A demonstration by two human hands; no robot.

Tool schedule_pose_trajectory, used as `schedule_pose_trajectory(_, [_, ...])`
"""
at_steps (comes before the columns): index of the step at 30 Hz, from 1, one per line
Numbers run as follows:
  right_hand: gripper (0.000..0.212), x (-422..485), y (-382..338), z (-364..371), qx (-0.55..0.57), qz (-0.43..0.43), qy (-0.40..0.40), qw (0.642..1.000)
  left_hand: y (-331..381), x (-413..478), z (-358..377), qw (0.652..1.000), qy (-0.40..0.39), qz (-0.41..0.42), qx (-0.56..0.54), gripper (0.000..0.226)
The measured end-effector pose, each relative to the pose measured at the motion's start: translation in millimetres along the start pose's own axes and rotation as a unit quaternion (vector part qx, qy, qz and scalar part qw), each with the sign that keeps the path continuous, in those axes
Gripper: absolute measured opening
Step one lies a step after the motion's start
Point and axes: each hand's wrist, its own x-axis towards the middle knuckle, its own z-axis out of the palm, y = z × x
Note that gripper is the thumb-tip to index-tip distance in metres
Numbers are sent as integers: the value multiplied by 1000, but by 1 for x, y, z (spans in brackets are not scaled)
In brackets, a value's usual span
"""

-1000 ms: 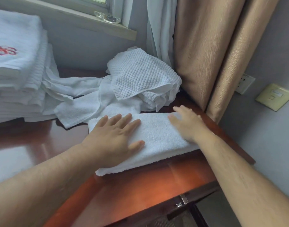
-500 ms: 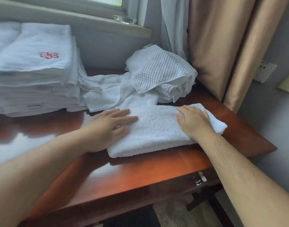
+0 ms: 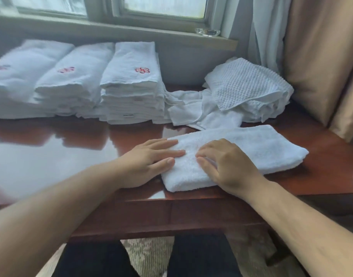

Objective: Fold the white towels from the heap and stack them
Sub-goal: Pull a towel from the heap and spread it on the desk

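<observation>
Head view. The folded terry towel [image 3: 241,150] lies on the wooden table [image 3: 51,156], near its front edge. The left hand [image 3: 149,158] rests flat on the towel's left end, fingers straight, grasping nothing. The right hand [image 3: 227,162] presses its middle with loosely bent fingertips, not gripping. Behind the towel sits the unfolded heap [image 3: 241,96]; behind-left, the nearest stack [image 3: 131,86]. Soft, light and limp, the towel probably lifts best supported under both short ends.

I can read no words or numbers anywhere. A red embroidered emblem [image 3: 142,70] without legible letters sits on my right stack [image 3: 131,92], and blurrier ones on the middle stack [image 3: 71,84] and left stack [image 3: 21,76]. The edge tags [image 3: 138,98] are too small to read.
</observation>
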Motion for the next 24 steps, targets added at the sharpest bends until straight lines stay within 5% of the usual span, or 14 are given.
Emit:
schedule_pose_trajectory(8, [112, -23, -52, 21, -152, -80, -132, 976, -9, -65, -15, 999, -34, -20, 35, 83])
schedule_pose_trajectory(13, [77, -29, -77, 35, -138, -81, -32, 987, -11, -96, -5, 995, -2, -14, 104, 97])
schedule_pose_trajectory(17, [44, -30, -88, 37, -79, -112, 46, 990, -10, -115, 2, 990, 66, -21, 124, 73])
schedule_pose_trajectory(24, [40, -23, -103, 15, -78, -62, 79, 992, 6, -127, -20, 977, 189, -2, 98, 34])
